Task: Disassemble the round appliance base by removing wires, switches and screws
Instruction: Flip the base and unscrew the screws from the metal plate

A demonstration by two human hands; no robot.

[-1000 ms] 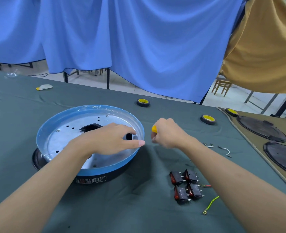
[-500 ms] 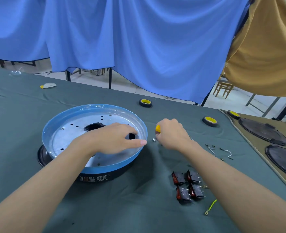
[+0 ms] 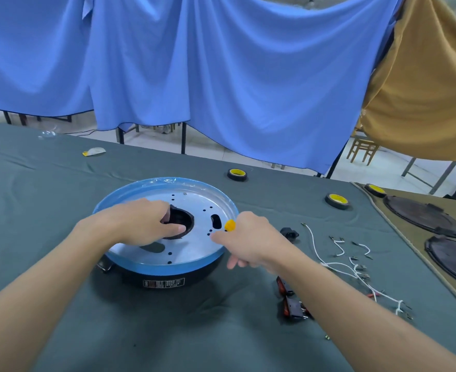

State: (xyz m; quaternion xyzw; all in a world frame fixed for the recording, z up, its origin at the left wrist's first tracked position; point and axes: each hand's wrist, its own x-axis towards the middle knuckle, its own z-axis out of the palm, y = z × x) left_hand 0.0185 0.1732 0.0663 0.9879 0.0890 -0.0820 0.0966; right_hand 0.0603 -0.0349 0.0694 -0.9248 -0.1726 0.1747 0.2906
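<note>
1. One round appliance base [image 3: 173, 266] sits on the green-clothed bench [image 3: 47, 200], left of centre. It has a blue rim, a silver plate inside and a black underside with one label facing the camera.
2. The left grip [image 3: 138, 224] lies over the silver plate. Its fingers are curled into the one large centre opening and hold the black centre part [image 3: 181, 218], with the thumb across its near edge.
3. The right grip [image 3: 251, 241] is at the right rim of the base, closed round one yellow-handled tool [image 3: 230, 225]. Only the yellow end shows, and the forefinger reaches out over the plate.
4. The plate shows two oblong slots and many small round holes.
5. Two red-and-black switches [image 3: 292, 310] show beside the right forearm, which may hide more.
6. White wires [image 3: 340, 267] lie loose on the bench to the right. At least four can be made out, but they are too tangled for a sure count.
7. One small black socket piece [image 3: 289, 233] lies just right of the right grip.
8. Three tape rolls [image 3: 237, 174] sit along the far side of the bench.
9. Two dark round plates [image 3: 422, 217] rest on a tan mat at the right edge.
</note>
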